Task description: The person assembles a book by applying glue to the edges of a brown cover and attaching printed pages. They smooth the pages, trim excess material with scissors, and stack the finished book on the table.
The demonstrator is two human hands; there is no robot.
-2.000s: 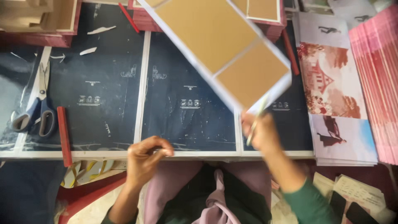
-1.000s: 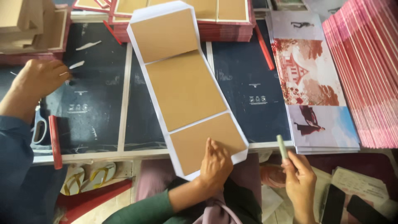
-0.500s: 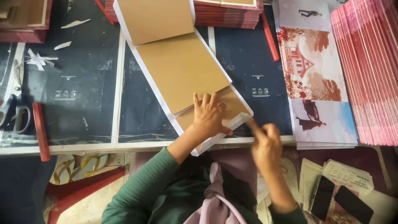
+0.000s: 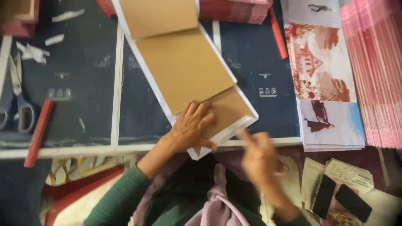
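Where the dark work table (image 4: 83, 104) meets its pale front edge, a long cardboard cover (image 4: 184, 71) is laid flat: brown board panels mounted on a white sheet. Its long axis runs diagonally, from the top left of the view down to the lower right, and its near end overhangs the table edge towards the person. The left hand (image 4: 193, 127) is pressed palm-down on the nearest panel, fingers spread and pointing up and to the right, nothing being clasped; the green-sleeved forearm comes in from the lower left. The right hand (image 4: 258, 157) is held just beside the cover's near corner, blurred, so whether it is open or closed cannot be told. Scissors (image 4: 19, 98) and a red stick (image 4: 38, 133) lie well apart at the left.
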